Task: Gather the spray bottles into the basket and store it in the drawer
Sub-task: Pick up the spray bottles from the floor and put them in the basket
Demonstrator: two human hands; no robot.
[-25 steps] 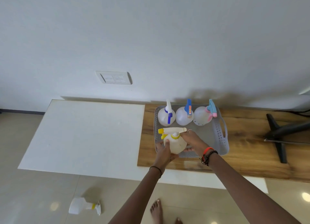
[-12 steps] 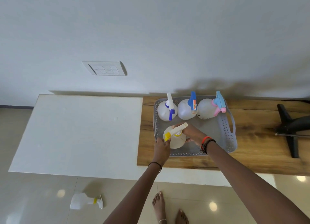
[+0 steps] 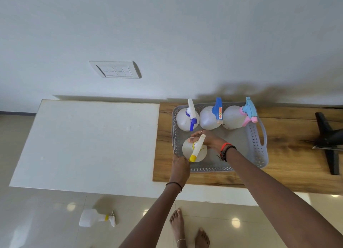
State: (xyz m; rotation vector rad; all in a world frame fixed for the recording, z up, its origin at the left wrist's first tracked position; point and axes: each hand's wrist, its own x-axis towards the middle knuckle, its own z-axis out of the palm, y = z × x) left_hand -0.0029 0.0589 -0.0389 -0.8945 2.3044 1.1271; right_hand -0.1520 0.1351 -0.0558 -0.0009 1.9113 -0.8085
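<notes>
Wood top (image 3: 287, 173) carrying basket (image 3: 259, 151), handy for loading. No drawer showing.

Basket sitting near wall. Three bottles (image 3: 207, 119) standing upright along its far side and touching, leaving the near half free.

Yellow bottle (image 3: 186, 148) standing upright in near-left corner, nozzle pointing toward person, likely being seated.

Floor bottle (image 3: 89, 218) lying on tiles below white counter (image 3: 83, 145), not yet gathered.

Right hand (image 3: 209, 139) wrapping fingers round yellow bottle's neck, guiding it.

Left hand (image 3: 181, 164) gripping basket's near-left rim, probably steadying.

Yellow-nozzle bottle (image 3: 186, 150) lowered into basket (image 3: 257, 146) — seemingly seated, nozzle swung (now front-left)
</notes>
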